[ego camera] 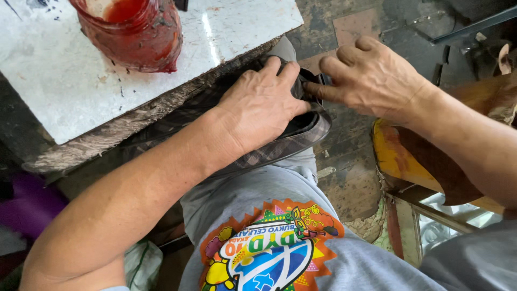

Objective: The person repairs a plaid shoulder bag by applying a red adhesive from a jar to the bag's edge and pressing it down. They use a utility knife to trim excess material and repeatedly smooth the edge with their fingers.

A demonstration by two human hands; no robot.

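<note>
A: Where is the work sitting?

B: On the person's lap. The left hand (261, 105) lies flat over a dark piece of material (301, 126), fingers curled over its far edge and pressing it onto a checked cloth (274, 153) spread across the knee. The right hand (371, 75) comes in from the other side, fingers bent, the tips pinching the same dark edge just beside the left fingers.

A: What might go wrong?

B: I'd judge the piece could slide off the knee, since it rests on loose cloth with nothing firm under it. The two sets of fingertips are almost touching, so a slip of either could nip the other. The jar of red stuff (132, 32) stands close to the slab's edge; a knock from the left forearm might tip it.

A: And the surroundings?

B: A white slab (70, 81), speckled and scuffed, on a rough worn base. Below is a dirty dark floor (350, 188), a yellow-stained wooden piece (396, 156) on the right, something purple (32, 205) at the left
</note>
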